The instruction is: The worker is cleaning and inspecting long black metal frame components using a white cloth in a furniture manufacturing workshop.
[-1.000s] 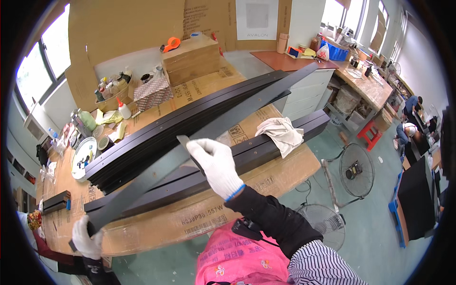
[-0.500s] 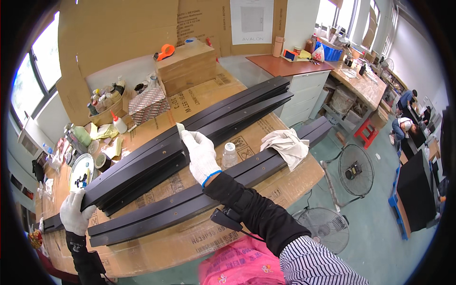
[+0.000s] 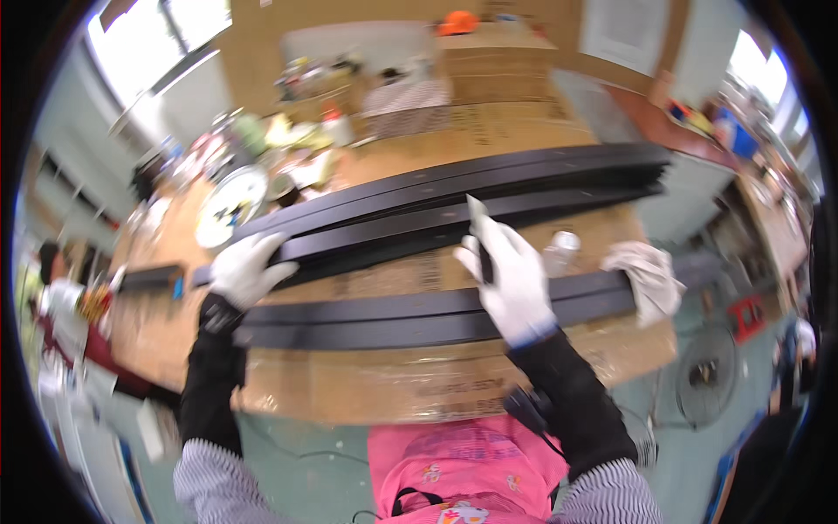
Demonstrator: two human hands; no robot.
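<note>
Long black strips [image 3: 393,236] lie stacked across the cardboard-covered table [image 3: 384,384]. My left hand [image 3: 249,272], in a white glove, grips the left end of the front strip, thumb on the near side and fingers on the far side. My right hand [image 3: 511,279], gloved too, is closed just in front of the stack. From its fingers juts a thin pale pointed piece [image 3: 475,210]; a dark part shows at the palm, and blur hides its exact kind. Nearer to me lies a pair of black strips [image 3: 375,323], partly behind the right hand.
A small clear bottle [image 3: 561,253] stands right of my right hand; a white cloth [image 3: 646,275] drapes over the near strips. At the back are a cardboard box [image 3: 493,74], a glue bottle [image 3: 336,127] and a round white tray [image 3: 231,205]. Another person [image 3: 70,306] is at far left.
The view has swung left and blurred. My right hand has drawn back from the stack toward me, still with the pale piece. My left hand stays at the strip's left end.
</note>
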